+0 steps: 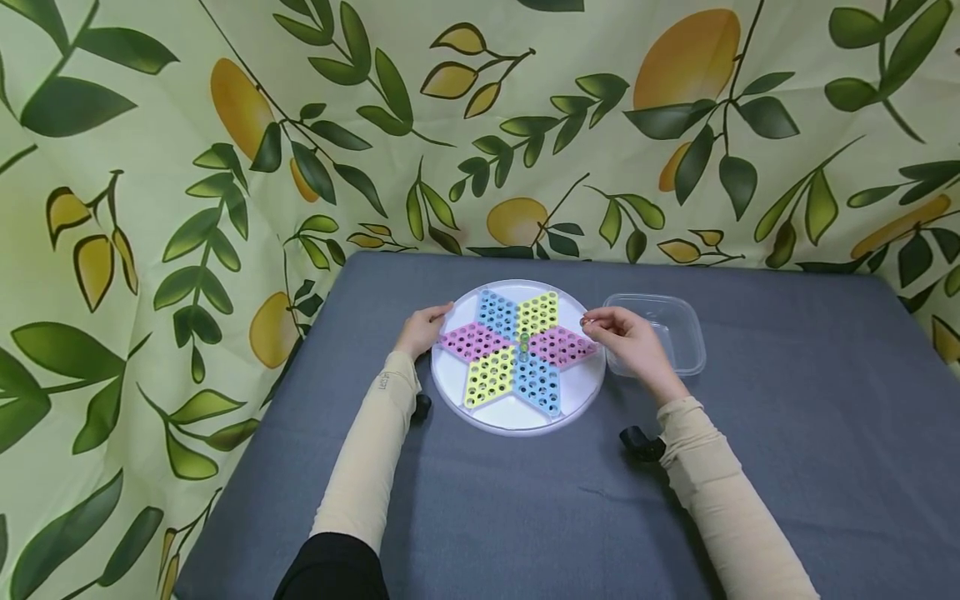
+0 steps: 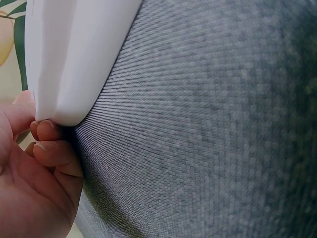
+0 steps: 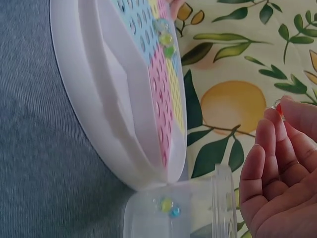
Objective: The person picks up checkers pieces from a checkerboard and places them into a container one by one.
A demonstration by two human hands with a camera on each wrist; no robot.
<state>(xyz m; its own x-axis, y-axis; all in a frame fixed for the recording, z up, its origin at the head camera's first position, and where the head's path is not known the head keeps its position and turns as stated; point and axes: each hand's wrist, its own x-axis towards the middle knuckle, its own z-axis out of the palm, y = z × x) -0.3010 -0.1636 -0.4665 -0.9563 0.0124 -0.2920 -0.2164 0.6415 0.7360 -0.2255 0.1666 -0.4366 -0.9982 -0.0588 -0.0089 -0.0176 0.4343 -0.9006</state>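
Near the cuff (image 1: 402,365) of my left sleeve (image 1: 360,467) I have small dark lettering (image 1: 385,380), too tiny for me to make out; I can read no words or numbers anywhere.

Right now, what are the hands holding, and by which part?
The left hand grips the white board by its rim; the right hand pinches a clear-and-red marble by its sides.

A pale fabric backdrop (image 1: 480,125) printed with green leaves (image 1: 66,350) and yellow-orange fruit (image 1: 688,57) rises ahead of me and along my left, beyond the edges of a lightly creased blue-gray cloth (image 1: 517,508) spread flat before me.
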